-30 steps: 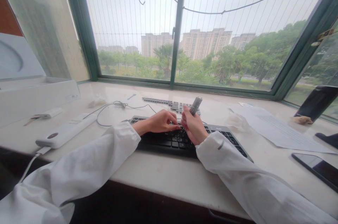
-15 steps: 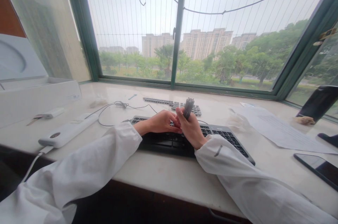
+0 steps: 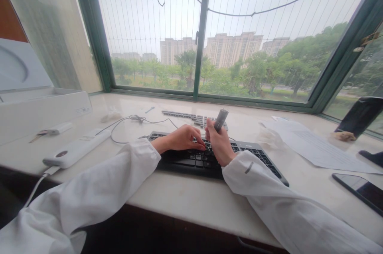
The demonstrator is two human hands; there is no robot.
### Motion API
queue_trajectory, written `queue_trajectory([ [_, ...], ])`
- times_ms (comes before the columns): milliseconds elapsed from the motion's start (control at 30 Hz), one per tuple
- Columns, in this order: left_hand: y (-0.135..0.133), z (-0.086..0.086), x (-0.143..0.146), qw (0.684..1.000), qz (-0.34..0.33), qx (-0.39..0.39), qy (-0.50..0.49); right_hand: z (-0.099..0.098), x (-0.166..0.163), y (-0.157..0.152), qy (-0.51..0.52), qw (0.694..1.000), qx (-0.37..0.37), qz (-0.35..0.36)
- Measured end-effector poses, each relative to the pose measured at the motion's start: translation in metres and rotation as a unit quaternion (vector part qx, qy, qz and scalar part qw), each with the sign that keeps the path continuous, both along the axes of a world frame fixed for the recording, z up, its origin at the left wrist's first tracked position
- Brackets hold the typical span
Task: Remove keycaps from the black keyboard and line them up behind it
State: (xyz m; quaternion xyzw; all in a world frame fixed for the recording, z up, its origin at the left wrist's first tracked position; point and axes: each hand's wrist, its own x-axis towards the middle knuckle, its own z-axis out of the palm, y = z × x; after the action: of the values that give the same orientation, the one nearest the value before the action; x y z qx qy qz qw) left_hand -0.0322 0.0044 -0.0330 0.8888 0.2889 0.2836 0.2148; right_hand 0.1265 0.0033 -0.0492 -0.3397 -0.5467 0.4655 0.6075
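Note:
A black keyboard [image 3: 182,162] lies on the white sill in front of me, with keys visible across it. My left hand [image 3: 186,138] is over its middle, thumb and fingertips pinched together close to the keys; whatever may be between them is too small to make out. My right hand [image 3: 220,144], just beside it, is wrapped round a grey stick-shaped tool [image 3: 221,120]. The tool's top end, with small prongs, sticks up out of the fist and leans right; its lower end is hidden. Loose keycaps [image 3: 179,114] lie in rows behind the keyboard.
At left are a white power bank [image 3: 77,149] with a cable [image 3: 119,120], a small white device [image 3: 60,128] and a white box [image 3: 44,106]. To the right lie paper sheets [image 3: 311,146], crumpled plastic [image 3: 269,136] and a phone [image 3: 360,191]. A window [image 3: 196,66] stands behind.
My right hand has moved a little right, away from my left hand, and the tool in it leans further right. My left hand stays nearly in place, its fingertips now lower at the keys.

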Motion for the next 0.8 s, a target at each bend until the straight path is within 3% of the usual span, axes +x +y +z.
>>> queue_trajectory([
  [600,0.002,-0.001,0.001,1.0,0.005,-0.015,0.006,0.009,-0.001,-0.004,0.125,0.985,-0.11,0.039],
  [800,0.002,-0.001,0.001,1.0,0.004,-0.017,-0.006,0.006,-0.002,-0.007,0.038,0.998,-0.029,0.031],
])
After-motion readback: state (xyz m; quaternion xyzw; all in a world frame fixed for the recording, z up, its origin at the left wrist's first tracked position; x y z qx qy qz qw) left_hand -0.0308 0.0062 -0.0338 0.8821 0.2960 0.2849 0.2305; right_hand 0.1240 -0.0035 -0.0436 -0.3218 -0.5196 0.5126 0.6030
